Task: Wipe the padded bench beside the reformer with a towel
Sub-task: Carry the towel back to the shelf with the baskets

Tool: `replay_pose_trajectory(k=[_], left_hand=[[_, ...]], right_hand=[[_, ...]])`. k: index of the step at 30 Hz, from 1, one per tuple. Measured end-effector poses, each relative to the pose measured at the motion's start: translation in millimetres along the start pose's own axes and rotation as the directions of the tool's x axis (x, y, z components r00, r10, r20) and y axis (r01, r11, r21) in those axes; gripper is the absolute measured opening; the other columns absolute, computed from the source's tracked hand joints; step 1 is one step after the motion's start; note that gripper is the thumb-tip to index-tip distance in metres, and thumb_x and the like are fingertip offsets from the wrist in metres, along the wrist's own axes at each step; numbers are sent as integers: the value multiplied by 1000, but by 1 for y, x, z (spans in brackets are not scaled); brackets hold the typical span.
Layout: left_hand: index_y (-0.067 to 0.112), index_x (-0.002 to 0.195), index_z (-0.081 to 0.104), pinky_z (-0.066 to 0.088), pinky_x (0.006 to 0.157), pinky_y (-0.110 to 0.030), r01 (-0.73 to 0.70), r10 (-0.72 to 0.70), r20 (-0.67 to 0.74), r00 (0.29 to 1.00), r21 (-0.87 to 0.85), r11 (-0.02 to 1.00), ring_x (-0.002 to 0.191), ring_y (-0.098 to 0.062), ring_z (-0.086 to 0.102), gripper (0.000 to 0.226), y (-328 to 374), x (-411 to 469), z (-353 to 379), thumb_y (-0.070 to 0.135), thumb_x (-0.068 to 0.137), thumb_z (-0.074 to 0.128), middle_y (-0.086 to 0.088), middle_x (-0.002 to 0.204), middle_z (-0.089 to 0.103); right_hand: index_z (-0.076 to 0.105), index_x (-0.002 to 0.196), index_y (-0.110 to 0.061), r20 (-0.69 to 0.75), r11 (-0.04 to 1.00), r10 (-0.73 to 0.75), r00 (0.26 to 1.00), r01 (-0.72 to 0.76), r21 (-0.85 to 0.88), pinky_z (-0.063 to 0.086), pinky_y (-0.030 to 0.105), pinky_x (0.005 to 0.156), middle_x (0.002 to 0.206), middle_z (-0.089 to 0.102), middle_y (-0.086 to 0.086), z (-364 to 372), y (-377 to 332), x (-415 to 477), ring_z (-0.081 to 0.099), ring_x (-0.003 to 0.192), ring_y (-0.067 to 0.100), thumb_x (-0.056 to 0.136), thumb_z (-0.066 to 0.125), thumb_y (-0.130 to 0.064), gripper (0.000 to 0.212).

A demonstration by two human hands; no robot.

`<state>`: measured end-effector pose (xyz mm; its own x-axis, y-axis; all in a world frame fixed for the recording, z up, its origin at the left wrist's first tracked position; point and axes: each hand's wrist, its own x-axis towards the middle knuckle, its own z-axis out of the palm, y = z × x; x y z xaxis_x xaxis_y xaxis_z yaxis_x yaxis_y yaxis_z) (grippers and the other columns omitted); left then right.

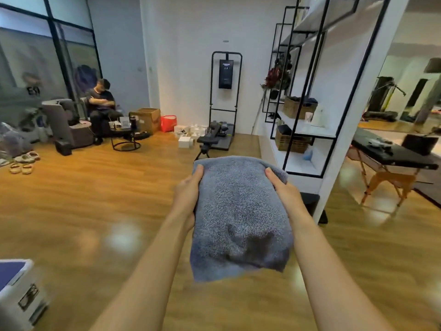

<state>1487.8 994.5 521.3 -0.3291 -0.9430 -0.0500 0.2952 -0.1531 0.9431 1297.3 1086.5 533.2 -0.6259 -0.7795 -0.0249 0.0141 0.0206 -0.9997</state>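
Observation:
A folded grey-blue towel (pixel 241 216) hangs in the air in front of me, over the wooden floor. My left hand (pixel 187 194) grips its left edge, thumb on top. My right hand (pixel 285 189) grips its right edge the same way. A black padded bench (pixel 391 156) on wooden legs stands at the far right, behind a white pillar, with small dark items lying on it. Both hands are well away from the bench.
A black-framed shelf unit (pixel 307 111) with wicker baskets stands to the right of centre. A black exercise machine (pixel 222 130) stands at the far wall. A person sits at the far left beside a round table, boxes and a red bag. A white box (pixel 19 295) sits bottom left.

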Motion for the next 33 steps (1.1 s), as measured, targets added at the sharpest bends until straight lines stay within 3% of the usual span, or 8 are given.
replay_pose_trajectory(k=[6,11,17,22,25,28,30,33], left_hand=[[10,85,72,54,54,-26,-67,69,-44,997,43,997,67,-16,70,36,-10,224,42,44,92,60,-1,74,75],[11,81,71,53,62,-31,-66,79,-132,988,103,993,69,-17,69,38,-7,417,56,46,90,62,-1,72,74],[18,95,73,54,66,-32,50,-48,-18,999,157,986,82,-15,73,33,2,624,67,47,93,57,1,91,78],[17,96,64,44,58,-31,-87,169,-181,969,390,917,74,-17,60,31,-31,792,66,47,90,59,2,83,63],[7,77,62,29,35,-20,47,-32,-64,997,259,965,38,-18,52,54,-52,879,81,58,91,49,-6,54,58],[1,100,66,45,40,-24,434,-459,235,857,153,888,56,-31,70,92,-59,953,122,83,76,33,-23,80,73],[-2,120,56,58,60,-35,545,-482,360,799,-95,833,84,-37,73,101,-60,1016,149,84,70,39,-28,103,71],[17,136,47,55,82,-50,548,-238,529,814,-566,616,110,-43,64,83,-63,1121,184,74,76,57,-29,129,59]], right_hand=[[63,120,-9,-8,996,38,999,-37,83,45,30,63,98,69,4,38,5,225,65,85,18,82,67,-56,60],[73,105,-6,250,942,118,961,-188,280,58,37,67,96,77,15,86,17,410,74,85,30,62,85,-39,54],[69,108,-2,203,928,90,975,-156,339,57,46,84,97,76,16,153,-6,626,74,89,32,78,79,-23,38],[74,96,-5,134,907,-33,990,-27,421,60,41,76,97,77,14,205,-18,806,74,88,29,80,78,-23,25],[71,110,-5,49,873,-96,994,61,483,52,51,94,109,74,15,228,-32,906,70,103,32,80,77,-26,38],[69,116,-4,6,850,-120,993,100,517,48,55,100,115,71,18,244,-52,991,66,109,36,70,80,-32,55],[71,114,-5,-9,858,-119,993,107,502,49,54,98,113,72,17,250,-58,1047,67,107,35,69,82,-33,54],[77,100,-11,13,874,-98,995,80,480,58,45,79,104,75,14,252,-50,1131,71,98,32,66,84,-36,42]])
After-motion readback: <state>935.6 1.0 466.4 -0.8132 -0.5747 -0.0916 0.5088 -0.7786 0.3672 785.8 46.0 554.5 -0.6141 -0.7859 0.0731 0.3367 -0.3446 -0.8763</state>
